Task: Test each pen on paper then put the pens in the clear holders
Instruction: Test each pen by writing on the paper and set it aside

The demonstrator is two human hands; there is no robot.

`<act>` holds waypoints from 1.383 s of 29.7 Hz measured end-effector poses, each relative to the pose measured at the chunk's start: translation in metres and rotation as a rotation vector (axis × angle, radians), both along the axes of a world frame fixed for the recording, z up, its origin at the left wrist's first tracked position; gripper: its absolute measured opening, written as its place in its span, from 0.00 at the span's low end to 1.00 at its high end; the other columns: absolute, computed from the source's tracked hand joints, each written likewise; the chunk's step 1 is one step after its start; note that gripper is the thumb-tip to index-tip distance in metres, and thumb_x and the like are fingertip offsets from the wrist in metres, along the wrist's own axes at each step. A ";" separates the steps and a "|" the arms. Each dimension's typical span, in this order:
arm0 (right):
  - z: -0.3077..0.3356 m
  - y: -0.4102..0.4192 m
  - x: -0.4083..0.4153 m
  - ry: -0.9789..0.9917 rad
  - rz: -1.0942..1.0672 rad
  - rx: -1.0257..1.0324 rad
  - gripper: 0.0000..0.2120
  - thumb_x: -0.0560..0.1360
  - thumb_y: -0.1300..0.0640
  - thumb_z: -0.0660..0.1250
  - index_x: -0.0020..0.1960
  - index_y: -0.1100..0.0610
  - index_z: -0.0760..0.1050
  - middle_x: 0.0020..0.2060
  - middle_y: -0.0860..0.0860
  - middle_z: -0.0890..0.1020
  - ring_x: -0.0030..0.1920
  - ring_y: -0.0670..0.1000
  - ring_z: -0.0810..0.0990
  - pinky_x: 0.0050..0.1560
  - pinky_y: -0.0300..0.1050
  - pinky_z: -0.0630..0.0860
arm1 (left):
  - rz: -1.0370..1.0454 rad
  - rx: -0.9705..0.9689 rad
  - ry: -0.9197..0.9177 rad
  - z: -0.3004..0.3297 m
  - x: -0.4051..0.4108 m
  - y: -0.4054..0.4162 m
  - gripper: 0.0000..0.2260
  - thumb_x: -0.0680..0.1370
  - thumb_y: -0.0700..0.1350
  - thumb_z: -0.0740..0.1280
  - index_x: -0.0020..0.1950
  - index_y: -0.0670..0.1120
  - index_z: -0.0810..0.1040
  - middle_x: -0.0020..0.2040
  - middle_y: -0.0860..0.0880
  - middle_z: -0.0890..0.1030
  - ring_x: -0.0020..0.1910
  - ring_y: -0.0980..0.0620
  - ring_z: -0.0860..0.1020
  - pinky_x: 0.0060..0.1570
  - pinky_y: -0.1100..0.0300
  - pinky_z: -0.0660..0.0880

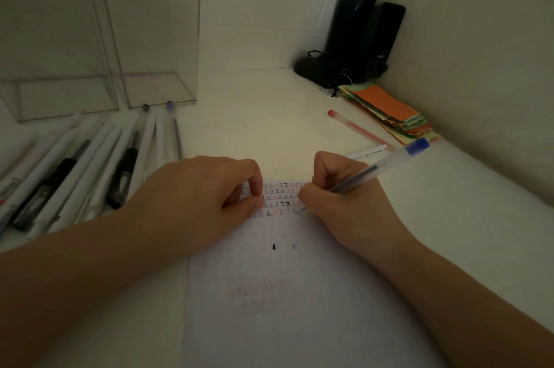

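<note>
Blue-capped pen in right hand, tip on paper, loose pens left

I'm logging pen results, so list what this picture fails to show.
Head view:
- Tip of the clear blue-capped pen: hidden behind the right hand.
- Small written marks on the white paper sheet: too small, partly under the left hand.
- Clear plastic holders: tops cut off by the frame edge.
</note>
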State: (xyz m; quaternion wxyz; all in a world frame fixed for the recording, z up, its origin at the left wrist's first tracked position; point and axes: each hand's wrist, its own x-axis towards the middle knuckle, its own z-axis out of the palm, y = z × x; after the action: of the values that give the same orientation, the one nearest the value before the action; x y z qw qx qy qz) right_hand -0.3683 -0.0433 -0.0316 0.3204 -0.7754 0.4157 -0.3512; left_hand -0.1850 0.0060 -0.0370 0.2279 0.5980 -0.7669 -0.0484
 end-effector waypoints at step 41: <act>0.012 0.013 -0.002 -0.314 0.336 0.272 0.13 0.72 0.46 0.58 0.32 0.48 0.73 0.23 0.46 0.74 0.25 0.45 0.69 0.28 0.34 0.68 | -0.161 -0.278 -0.163 -0.003 -0.009 0.004 0.20 0.80 0.57 0.42 0.41 0.50 0.69 0.28 0.55 0.71 0.25 0.56 0.70 0.25 0.66 0.63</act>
State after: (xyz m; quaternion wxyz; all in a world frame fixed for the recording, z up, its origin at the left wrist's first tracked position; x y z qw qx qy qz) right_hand -0.3698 -0.0302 -0.0192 0.5359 -0.7194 0.2697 -0.3500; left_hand -0.1939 0.0097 -0.0401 0.2408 0.4995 -0.8274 0.0885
